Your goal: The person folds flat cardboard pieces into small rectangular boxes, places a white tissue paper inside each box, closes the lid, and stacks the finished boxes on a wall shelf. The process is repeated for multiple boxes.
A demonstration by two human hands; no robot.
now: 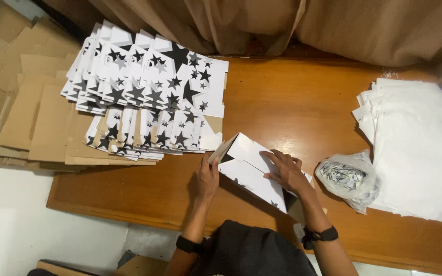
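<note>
Head camera is looking straight down at a wooden table (292, 107), where a person is working a folded white box (249, 171) patterned with black stars. That box is lying near the front edge of the table, tilted, between the two hands. The left hand (208, 179) is pressing against the box's left end, fingers held together and pointing up, thumb side touching the open edge; it is bracing the cardboard rather than wrapping round it. The right hand (285, 168) is resting flat on the box's top panel, fingers spread slightly and curling over the upper fold, so it is pushing down on the cardboard, not closing round it. Both wrists are wearing dark bands.

Behind the box, stacks of flat star-printed box blanks (149, 87) are sitting overlapped in rows, partly over plain brown cardboard sheets (31, 112) at the left. Just right of the right hand a clear plastic bag (349, 179) of small printed pieces is lying beside a pile of white paper sheets (415, 143).
</note>
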